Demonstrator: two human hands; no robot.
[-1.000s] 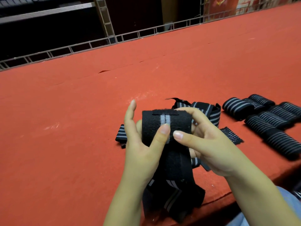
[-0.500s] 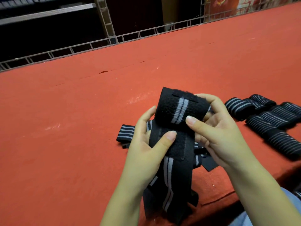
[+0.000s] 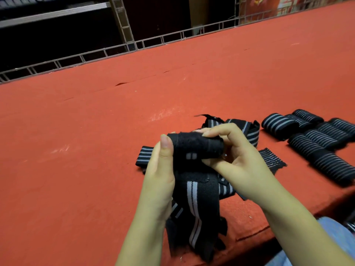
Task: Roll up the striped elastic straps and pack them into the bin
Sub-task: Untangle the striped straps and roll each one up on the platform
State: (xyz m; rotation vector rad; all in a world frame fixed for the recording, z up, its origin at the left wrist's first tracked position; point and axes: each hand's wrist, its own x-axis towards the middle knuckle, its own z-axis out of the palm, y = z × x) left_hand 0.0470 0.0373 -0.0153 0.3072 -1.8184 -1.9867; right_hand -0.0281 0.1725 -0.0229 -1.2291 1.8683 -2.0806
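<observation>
Head view, ctr-lower frame: both hands work one striped elastic strap [image 3: 194, 200] w/ its top end wound into a small black roll [image 3: 196, 147]. Left hand [image 3: 159, 181] comes up from the bottom edge, thumb laid upright against the roll's left end, fingers curled behind it – so it grips the roll. Right hand [image 3: 240, 166] enters from lower right, fingers bent over the roll's top right and thumb pressed under it, pinching that end. The strap's loose tail hangs down from the roll betw. the wrists, two pale stripes along it, reaching past the near edge of the red table [image 3: 80, 150]. Behind the hands, approx mid-frame, a heap of unrolled straps [image 3: 247, 129] lies on the table; one end pokes out left of the left hand, another right of the right hand. At the right edge of the frame – a cluster of finished rolls [image 3: 315, 139], lying side by side and touching, well apart from the hands. A wire rail [image 3: 153, 42] runs along the table's far edge, upper part of frame. Bin: can't tell where.
</observation>
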